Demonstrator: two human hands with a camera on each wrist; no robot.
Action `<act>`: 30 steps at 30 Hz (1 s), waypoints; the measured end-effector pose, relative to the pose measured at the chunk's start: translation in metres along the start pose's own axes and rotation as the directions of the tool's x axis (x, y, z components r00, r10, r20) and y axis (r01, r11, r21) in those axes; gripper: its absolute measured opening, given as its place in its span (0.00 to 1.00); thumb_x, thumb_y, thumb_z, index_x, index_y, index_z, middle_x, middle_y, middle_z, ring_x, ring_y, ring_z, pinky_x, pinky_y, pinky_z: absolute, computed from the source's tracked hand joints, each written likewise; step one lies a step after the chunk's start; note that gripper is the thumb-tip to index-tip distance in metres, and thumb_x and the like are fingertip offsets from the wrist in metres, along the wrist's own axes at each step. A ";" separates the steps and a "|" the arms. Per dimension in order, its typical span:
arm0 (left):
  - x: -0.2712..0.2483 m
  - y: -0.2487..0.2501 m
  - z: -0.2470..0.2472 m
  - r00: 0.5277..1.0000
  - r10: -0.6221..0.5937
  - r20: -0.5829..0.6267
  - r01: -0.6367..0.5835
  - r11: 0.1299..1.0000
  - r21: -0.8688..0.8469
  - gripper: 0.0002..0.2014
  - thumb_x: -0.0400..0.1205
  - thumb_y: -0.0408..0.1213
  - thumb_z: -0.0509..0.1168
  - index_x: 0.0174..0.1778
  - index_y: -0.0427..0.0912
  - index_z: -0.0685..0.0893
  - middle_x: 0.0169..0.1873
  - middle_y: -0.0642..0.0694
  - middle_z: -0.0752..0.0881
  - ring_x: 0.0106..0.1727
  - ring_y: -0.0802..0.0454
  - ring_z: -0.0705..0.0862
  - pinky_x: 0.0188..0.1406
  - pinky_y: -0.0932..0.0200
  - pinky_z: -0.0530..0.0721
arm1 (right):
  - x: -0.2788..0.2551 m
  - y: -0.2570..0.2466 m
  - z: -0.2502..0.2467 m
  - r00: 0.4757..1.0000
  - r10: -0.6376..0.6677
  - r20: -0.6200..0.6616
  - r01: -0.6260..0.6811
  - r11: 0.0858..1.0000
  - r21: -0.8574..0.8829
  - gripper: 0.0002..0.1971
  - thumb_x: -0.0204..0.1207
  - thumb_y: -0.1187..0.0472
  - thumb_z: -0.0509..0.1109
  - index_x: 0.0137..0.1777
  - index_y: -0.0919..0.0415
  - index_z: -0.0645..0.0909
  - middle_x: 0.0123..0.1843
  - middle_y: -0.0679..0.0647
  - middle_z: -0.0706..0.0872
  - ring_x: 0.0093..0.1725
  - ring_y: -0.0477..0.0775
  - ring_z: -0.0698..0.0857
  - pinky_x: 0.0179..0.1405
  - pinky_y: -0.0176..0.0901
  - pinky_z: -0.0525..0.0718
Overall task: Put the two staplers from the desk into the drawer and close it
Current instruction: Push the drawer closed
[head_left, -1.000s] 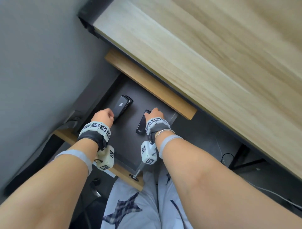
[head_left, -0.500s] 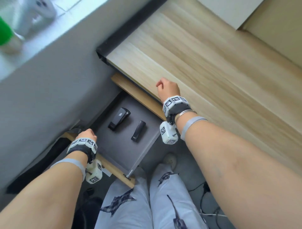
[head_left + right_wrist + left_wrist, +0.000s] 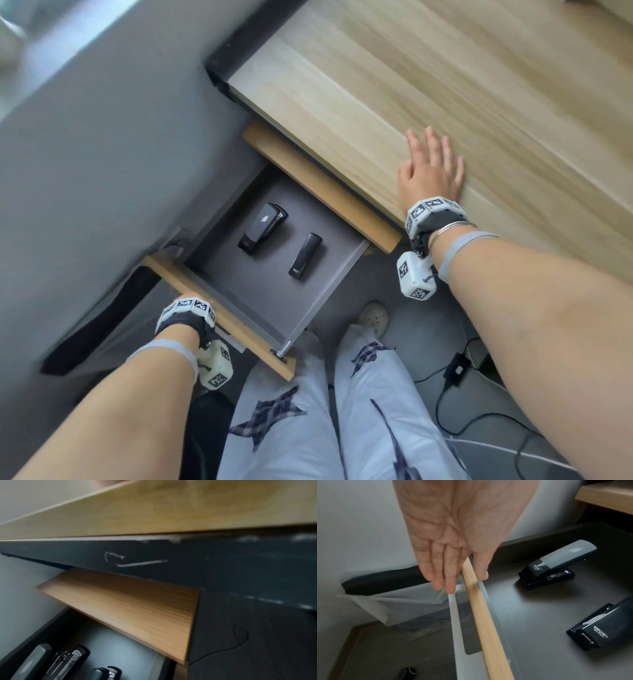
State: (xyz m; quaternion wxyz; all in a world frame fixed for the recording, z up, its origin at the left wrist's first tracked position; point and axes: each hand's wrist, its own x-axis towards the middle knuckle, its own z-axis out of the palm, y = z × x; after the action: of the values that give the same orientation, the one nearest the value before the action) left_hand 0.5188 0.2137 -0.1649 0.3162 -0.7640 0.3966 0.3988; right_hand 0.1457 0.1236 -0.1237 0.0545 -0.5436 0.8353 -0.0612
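The grey drawer [image 3: 274,291] stands pulled out under the wooden desk [image 3: 445,85]. Two staplers lie free on its floor: a larger grey-and-black stapler [image 3: 262,228] [image 3: 556,566] [image 3: 34,662] and a slim black stapler [image 3: 305,255] [image 3: 597,627] [image 3: 106,673]. My left hand [image 3: 190,298] [image 3: 465,581] is at the left end of the drawer's wooden front panel [image 3: 481,615]. Its fingers [image 3: 447,574] are straight on the outer side, the thumb on the inner side. My right hand [image 3: 430,171] lies flat on the desk top, holding nothing.
A second wooden panel [image 3: 318,185] [image 3: 137,608] sits above the drawer, under the desk edge. A grey wall [image 3: 102,171] runs along the left. My legs in light trousers [image 3: 308,411], a shoe [image 3: 373,317] and cables [image 3: 455,370] are in front of the drawer.
Both hands let go of the staplers in the drawer. The left hand drew back to the drawer front; the right hand rose to the desk top and spread flat.
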 end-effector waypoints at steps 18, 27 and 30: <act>0.015 0.075 -0.017 0.994 0.074 -0.082 -0.071 0.997 0.034 0.11 0.76 0.31 0.66 0.26 0.35 0.80 0.25 0.43 0.78 0.31 0.46 0.80 0.32 0.61 0.79 | 0.003 0.004 0.000 0.999 0.017 -0.043 -0.018 0.999 -0.031 0.29 0.78 0.54 0.55 0.80 0.37 0.61 0.85 0.44 0.61 0.85 0.52 0.59 0.83 0.58 0.53; 0.027 0.129 -0.037 0.990 0.112 -0.085 -0.136 0.916 -0.378 0.15 0.73 0.38 0.71 0.49 0.29 0.86 0.50 0.33 0.89 0.56 0.35 0.88 0.61 0.45 0.85 | 0.000 -0.002 0.002 0.998 0.006 -0.057 -0.006 1.000 -0.003 0.29 0.76 0.54 0.57 0.79 0.37 0.64 0.84 0.43 0.64 0.84 0.52 0.62 0.82 0.58 0.55; 0.047 0.143 -0.037 0.983 0.176 -0.058 -0.181 0.846 -0.501 0.18 0.72 0.43 0.73 0.44 0.28 0.87 0.46 0.32 0.90 0.50 0.37 0.89 0.64 0.42 0.84 | 0.000 -0.003 0.001 0.997 0.006 -0.076 -0.006 1.000 0.009 0.29 0.75 0.54 0.58 0.78 0.37 0.65 0.83 0.44 0.66 0.83 0.53 0.64 0.81 0.59 0.57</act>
State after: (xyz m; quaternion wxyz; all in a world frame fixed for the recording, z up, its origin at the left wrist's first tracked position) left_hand 0.4266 0.0985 -0.2110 0.0651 -0.7818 0.3492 0.5125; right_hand 0.1487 0.1219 -0.1245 0.0253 -0.5382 0.8381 -0.0850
